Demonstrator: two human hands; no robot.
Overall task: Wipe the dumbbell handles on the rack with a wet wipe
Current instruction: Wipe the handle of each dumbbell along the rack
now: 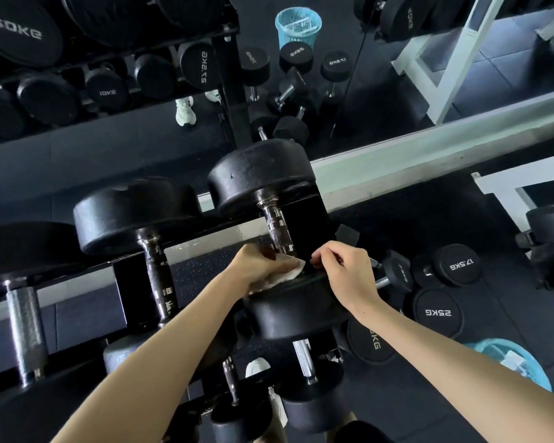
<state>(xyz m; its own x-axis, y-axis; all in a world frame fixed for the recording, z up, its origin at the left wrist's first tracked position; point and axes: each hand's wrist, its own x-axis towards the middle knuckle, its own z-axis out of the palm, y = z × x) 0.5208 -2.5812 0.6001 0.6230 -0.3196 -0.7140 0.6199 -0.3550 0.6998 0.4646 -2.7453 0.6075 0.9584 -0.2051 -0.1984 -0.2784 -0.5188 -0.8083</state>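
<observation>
While the left hand (259, 266) clutches a white wet wipe (290, 270) against the near end of a dumbbell handle (278, 231) on the rack (125, 276), the right hand (344, 273) curls its fingers at the rim of that dumbbell's front head (295, 308); whether it truly grips, I cannot tell. Wiping looks under way; next the wipe probably needs to slide up the knurled bar.

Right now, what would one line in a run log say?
left hand holds wet wipe at dumbbell handle | right hand rests on near head | stage: wiping handle
</observation>
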